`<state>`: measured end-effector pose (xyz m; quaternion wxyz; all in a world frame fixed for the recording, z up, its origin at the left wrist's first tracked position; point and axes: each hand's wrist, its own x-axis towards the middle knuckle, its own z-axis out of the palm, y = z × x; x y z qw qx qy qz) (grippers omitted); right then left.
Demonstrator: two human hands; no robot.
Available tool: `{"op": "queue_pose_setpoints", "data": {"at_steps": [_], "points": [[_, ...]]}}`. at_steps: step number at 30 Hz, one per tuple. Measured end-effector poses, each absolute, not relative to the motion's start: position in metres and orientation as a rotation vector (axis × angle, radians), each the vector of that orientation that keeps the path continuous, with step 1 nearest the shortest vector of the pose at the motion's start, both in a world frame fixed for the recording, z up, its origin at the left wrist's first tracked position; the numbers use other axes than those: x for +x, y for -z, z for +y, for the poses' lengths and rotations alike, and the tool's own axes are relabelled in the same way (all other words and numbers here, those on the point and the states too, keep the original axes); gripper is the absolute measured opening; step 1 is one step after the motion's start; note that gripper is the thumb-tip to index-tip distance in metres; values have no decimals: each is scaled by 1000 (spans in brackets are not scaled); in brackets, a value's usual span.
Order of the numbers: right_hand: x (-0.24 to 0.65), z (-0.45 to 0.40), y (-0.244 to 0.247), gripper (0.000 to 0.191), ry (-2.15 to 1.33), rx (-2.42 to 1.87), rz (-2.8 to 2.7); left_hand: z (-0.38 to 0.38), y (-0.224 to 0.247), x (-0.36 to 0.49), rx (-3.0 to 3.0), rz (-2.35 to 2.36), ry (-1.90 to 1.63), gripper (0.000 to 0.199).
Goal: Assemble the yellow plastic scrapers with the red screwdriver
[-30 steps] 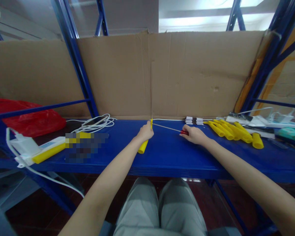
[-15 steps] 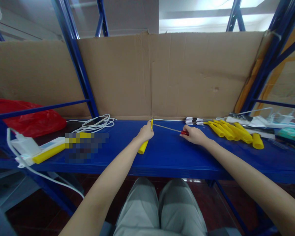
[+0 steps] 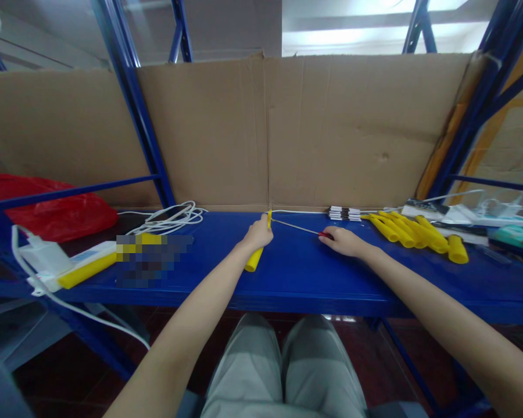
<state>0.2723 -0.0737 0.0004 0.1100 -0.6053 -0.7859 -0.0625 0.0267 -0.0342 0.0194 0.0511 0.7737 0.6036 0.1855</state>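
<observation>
My left hand (image 3: 258, 232) is closed around a yellow tube-like piece (image 3: 253, 260), whose lower end sticks out below the fist and whose narrow top shows above it. My right hand (image 3: 342, 241) grips the red handle of a screwdriver (image 3: 298, 226). The long thin shaft points left, and its tip meets the top of the yellow piece beside my left fist. Exactly where the tip sits is too small to tell. Both hands are just above the blue shelf (image 3: 296, 278).
Several yellow tapered pieces (image 3: 412, 232) lie to the right, beside a stack of small white-and-black items (image 3: 344, 213). On the left are a coiled white cable (image 3: 174, 219), a power strip (image 3: 93, 255) and a red plastic bag (image 3: 47, 206). Cardboard (image 3: 331, 133) stands along the back.
My right hand has rolled over slightly on the red handle, its fingers now lower and flatter. The left hand and the yellow piece stay in place.
</observation>
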Motion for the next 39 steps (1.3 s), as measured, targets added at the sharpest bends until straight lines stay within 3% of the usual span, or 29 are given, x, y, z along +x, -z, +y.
{"op": "queue_pose_setpoints", "data": {"at_steps": [16, 24, 33, 39], "points": [[286, -65, 2, 17, 139, -1616, -2393, -31, -18, 26, 2302, 1809, -578, 30], [280, -70, -1, 27, 82, -1648, -2316, -30, -18, 25, 2267, 1798, -585, 30], [263, -63, -6, 40, 335, -1643, -2440, -33, -19, 26, 2332, 1826, -564, 33], [239, -48, -6, 43, 221, -1666, -2444, -35, -20, 27, 2323, 1816, -565, 34]]}}
